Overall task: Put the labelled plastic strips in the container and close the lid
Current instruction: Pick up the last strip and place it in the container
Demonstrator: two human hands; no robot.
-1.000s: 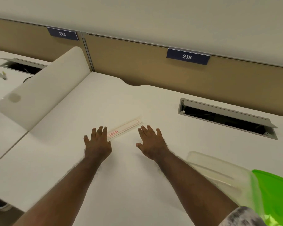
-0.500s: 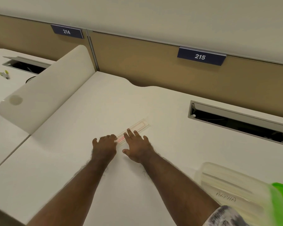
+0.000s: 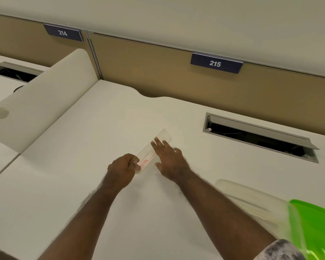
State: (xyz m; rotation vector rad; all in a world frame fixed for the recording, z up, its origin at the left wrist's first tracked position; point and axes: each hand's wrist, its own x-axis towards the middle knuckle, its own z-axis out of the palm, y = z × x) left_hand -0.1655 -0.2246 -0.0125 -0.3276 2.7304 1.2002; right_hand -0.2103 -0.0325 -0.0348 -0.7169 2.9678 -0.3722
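A clear plastic strip (image 3: 150, 154) with a red label near its close end lies at a slant on the white desk (image 3: 101, 128). My left hand (image 3: 123, 167) pinches the strip's near end between thumb and fingers. My right hand (image 3: 170, 159) rests flat with spread fingers on the strip's right side, fingertips near its far end. A translucent container (image 3: 251, 203) sits at the lower right, and its green lid (image 3: 319, 226) stands tilted at the right edge.
A cable slot with a raised metal flap (image 3: 259, 136) opens in the desk at the right. A white curved divider (image 3: 41, 102) separates the neighbouring desk on the left. Tan partition panels carry number plates 214 (image 3: 63, 32) and 215 (image 3: 215, 63).
Both hands have come together onto the strip. The left hand has closed on its near end, and the right hand has slid forward along it.
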